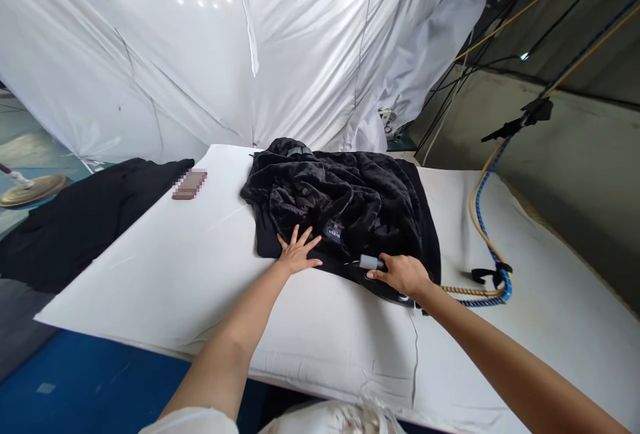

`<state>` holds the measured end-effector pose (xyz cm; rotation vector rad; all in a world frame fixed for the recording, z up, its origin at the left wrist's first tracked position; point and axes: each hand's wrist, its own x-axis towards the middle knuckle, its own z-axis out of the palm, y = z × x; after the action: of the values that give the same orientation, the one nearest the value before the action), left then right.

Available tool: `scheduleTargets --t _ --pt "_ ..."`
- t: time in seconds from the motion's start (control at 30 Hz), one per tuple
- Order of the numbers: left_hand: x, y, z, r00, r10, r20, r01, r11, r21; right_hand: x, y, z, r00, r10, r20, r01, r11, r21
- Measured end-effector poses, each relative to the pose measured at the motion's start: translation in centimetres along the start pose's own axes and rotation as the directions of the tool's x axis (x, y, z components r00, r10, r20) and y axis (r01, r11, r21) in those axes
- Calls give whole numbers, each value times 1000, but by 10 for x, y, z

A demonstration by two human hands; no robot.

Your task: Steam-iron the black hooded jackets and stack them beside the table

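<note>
A black plush garment [350,197] with a small label lies spread on the white covered table [320,341]. My left hand [297,254] rests on its near edge, fingers spread, with nothing held. Over the garment's near right part, my right hand [404,275] is wrapped round the handle of a steam iron [373,283], whose dark body sits low on the near edge. A blue cord and a tan hose [480,201] run from behind the iron to the right and up.
Black cloth [95,221] is draped at the table's left side. A blurred brown-red object [190,185] lies near the back left edge. White sheeting [300,41] hangs behind the table. A round pan-like object [34,190] shows at far left.
</note>
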<state>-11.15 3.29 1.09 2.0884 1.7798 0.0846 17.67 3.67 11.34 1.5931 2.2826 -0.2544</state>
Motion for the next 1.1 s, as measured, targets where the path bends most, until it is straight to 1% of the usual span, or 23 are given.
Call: scheduleTargets --t 0.1,0.17,0.2,0.23,0.27,0.3,0.33,0.37,0.4,0.43,0.47,0.5,0.53,0.57,0.6,0.63,0.67,0.77,0.83,0.87,0.93,1.0,1.1 --pt "-5 -1 3 995 38 -90 -41 998 -36 7 -18 -5 1000 -17 -13 17 1000 -4" --pt "-10 -7 4 974 42 -225 -59 996 -73 11 -31 -7 1000 -21 -20 21 1000 0" --pt "-13 -13 4 947 1 -320 -33 995 -94 13 -37 -8 999 -19 -26 19 1000 4" --pt "-17 -21 3 902 -85 -424 34 991 -126 16 -42 -8 999 -13 -33 13 1000 11" --pt "-21 -30 2 831 -213 -513 139 974 -179 18 -47 -8 999 -4 -37 5 1000 19" --pt "-24 -41 0 743 -362 -563 263 931 -251 20 -52 -9 999 6 -40 -5 1000 29" --pt "-28 -51 -4 656 -504 -562 383 864 -328 21 -56 -10 999 14 -40 -13 999 37" --pt "-30 -61 -8 591 -619 -517 481 785 -390 23 -59 -11 999 19 -37 -17 999 44" --pt "-31 -70 -13 563 -700 -440 550 715 -432 25 -62 -13 999 19 -31 -17 999 48" --pt "-31 -78 -18 572 -743 -348 587 667 -459 26 -65 -15 1000 12 -23 -11 999 48" --pt "-30 -83 -23 611 -749 -258 592 648 -479 28 -67 -18 1000 0 -14 1 999 47" --pt "-27 -87 -27 671 -718 -185 566 657 -498 29 -70 -20 1000 -15 -4 15 999 44" --pt "-23 -89 -31 737 -662 -135 518 683 -515 31 -72 -23 1000 -30 6 29 999 43" --pt "-19 -91 -33 799 -591 -106 458 715 -528 32 -74 -25 999 -41 13 40 998 42" --pt "-15 -91 -35 849 -519 -95 397 747 -533 34 -76 -26 999 -43 18 43 998 43" --pt "-10 -92 -37 884 -458 -95 344 774 -531 35 -78 -27 999 -37 17 36 998 45" --pt "-6 -93 -37 909 -403 -108 294 801 -522 36 -80 -27 1000 -20 13 20 999 47" --pt "2 -101 -36 954 -201 -223 81 887 -454 38 -85 -24 998 57 7 -57 997 52" --pt "4 -109 -33 956 -63 -288 -52 925 -376 37 -89 -21 995 101 17 -102 993 56" --pt "4 -113 -31 955 -36 -296 -73 934 -350 37 -91 -20 992 121 23 -123 991 56" --pt "2 -119 -27 961 -74 -268 -23 939 -343 36 -95 -19 988 150 26 -152 987 57" --pt "0 -122 -24 967 -126 -220 39 932 -360 37 -99 -19 988 153 12 -154 986 59" --pt "-4 -122 -22 978 -134 -158 66 923 -378 43 -109 -21 995 102 -8 -101 993 55"
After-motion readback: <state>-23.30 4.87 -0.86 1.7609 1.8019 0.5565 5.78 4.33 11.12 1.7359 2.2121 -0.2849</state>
